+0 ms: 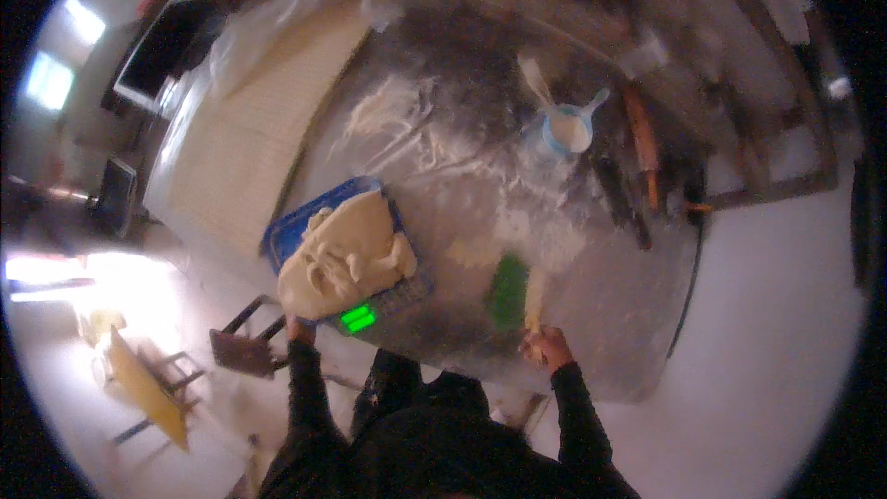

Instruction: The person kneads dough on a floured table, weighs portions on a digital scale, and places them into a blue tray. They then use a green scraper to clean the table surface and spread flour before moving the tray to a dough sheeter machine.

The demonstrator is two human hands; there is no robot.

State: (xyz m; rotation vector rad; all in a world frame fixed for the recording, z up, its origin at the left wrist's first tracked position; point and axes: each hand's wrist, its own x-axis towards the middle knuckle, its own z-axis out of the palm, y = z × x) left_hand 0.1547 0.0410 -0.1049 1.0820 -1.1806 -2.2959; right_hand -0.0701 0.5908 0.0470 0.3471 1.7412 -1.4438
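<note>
A big pale lump of dough (344, 245) rests on a blue tray (294, 238) atop a digital scale with a lit green display (358, 318). At the scale's near left corner is my left hand (300, 329), against or just beneath the dough's edge; its fingers are mostly hidden. My right hand (549, 348) is closed round the handle of a brush with green bristles (507, 292) and a pale, wood-like back, held over the table's near edge. Fine detail is blurred.
Flour dusts the dark table (453, 300). Toward the back right stand a pale blue jug (565, 132) with white contents, a rolling pin (641, 134) and a dark bar (617, 194). A large beige board (263, 125) covers the left side. Stools (248, 346) stand on the floor at left.
</note>
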